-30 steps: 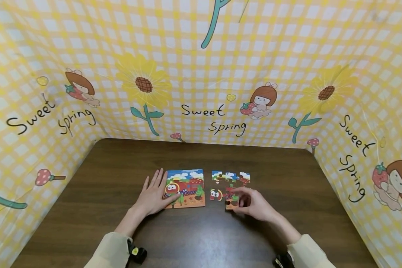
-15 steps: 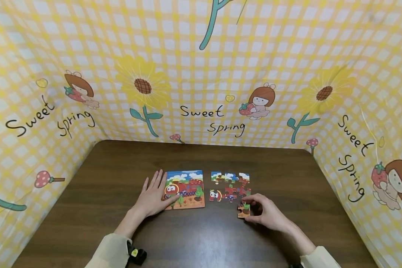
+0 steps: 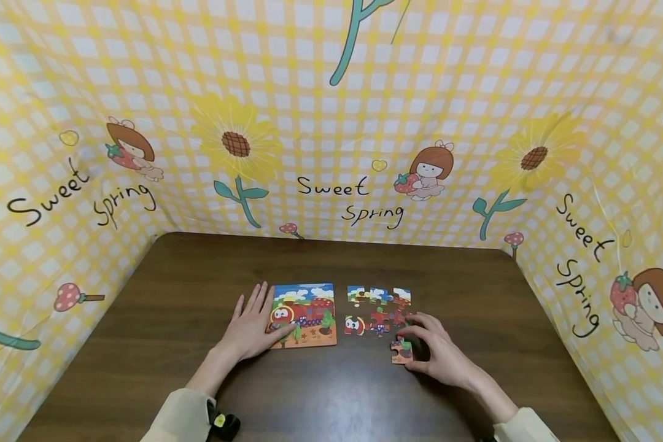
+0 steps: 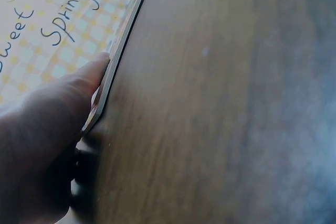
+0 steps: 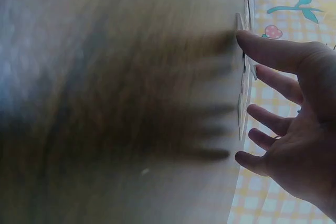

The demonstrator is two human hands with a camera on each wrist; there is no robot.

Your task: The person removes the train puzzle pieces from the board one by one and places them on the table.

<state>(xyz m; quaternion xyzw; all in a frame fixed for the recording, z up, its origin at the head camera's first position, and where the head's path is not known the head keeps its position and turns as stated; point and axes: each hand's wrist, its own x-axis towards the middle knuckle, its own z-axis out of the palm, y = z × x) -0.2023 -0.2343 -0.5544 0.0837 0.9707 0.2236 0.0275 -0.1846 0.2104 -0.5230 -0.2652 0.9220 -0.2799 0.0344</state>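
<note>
On the left of the table, a puzzle board (image 3: 309, 307) printed with a red cartoon train lies flat. My left hand (image 3: 248, 328) rests at its left edge with straight fingers, the thumb lying over the lower part of the picture. To the right, my right hand (image 3: 439, 350) pinches a puzzle piece (image 3: 402, 353) with a green plant on it between thumb and index finger, at the table surface. Beyond it lie other loose pieces, among them an eyed face piece (image 3: 355, 325) and a sky piece (image 3: 356, 294). Some pieces by the right fingertips are partly hidden.
The brown wooden table (image 3: 287, 393) is enclosed at the back and sides by a yellow checked cloth (image 3: 320, 135). A black wrist device (image 3: 224, 426) sits at the left sleeve.
My right hand has drawn the plant piece toward me and to the right, apart from the other pieces. It barely moves in the last half second. The left hand stays at the board.
</note>
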